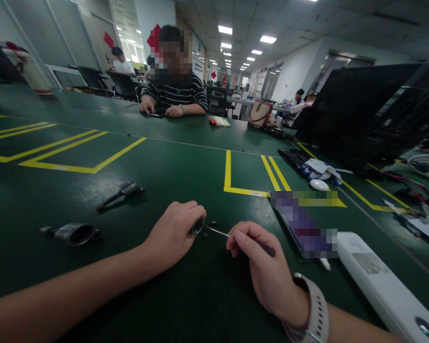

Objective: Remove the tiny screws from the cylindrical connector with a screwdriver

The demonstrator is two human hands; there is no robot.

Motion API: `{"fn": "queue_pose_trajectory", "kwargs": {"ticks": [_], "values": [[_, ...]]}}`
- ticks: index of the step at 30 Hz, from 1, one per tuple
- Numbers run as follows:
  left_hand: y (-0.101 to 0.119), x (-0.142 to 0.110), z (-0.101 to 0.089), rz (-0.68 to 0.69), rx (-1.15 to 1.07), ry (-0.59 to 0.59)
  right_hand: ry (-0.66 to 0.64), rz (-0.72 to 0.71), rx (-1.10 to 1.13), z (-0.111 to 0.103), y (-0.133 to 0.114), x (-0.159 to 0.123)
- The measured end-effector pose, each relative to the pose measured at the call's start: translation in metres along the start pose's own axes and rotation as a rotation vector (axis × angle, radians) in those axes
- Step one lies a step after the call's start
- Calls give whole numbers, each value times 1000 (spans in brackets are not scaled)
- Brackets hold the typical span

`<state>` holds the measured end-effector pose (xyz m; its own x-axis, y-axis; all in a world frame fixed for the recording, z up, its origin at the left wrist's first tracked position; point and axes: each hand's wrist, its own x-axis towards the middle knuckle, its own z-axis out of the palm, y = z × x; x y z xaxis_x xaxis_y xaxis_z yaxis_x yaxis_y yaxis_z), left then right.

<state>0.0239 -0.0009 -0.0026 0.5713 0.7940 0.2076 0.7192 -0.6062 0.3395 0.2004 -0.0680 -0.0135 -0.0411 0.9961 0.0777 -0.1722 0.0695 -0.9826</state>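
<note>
Round metal part [197, 226], held in the left hand [173, 231] over a green table [200, 305]; the right hand [264, 267] pinches a thin tool [218, 231], tip at the opening, work seemingly underway; two metal fittings [65, 233] [128, 188] lie apart; two tiny pieces [205, 235] [213, 223] lie loose nearby.

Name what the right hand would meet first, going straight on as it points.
Likely the round metal part in the left hand; the thin tool seems to reach it, though depth is unclear.
</note>
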Motion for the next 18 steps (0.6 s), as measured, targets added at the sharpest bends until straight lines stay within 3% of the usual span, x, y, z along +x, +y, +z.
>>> {"fn": "queue_pose_trajectory", "kwargs": {"ticks": [10, 18], "values": [[0, 0, 0, -23, 3, -5, 68, -31, -37, -1, 3, -1], [-2, 0, 1, -36, -42, 3, 80, 24, -52, -2, 3, 2]]}}
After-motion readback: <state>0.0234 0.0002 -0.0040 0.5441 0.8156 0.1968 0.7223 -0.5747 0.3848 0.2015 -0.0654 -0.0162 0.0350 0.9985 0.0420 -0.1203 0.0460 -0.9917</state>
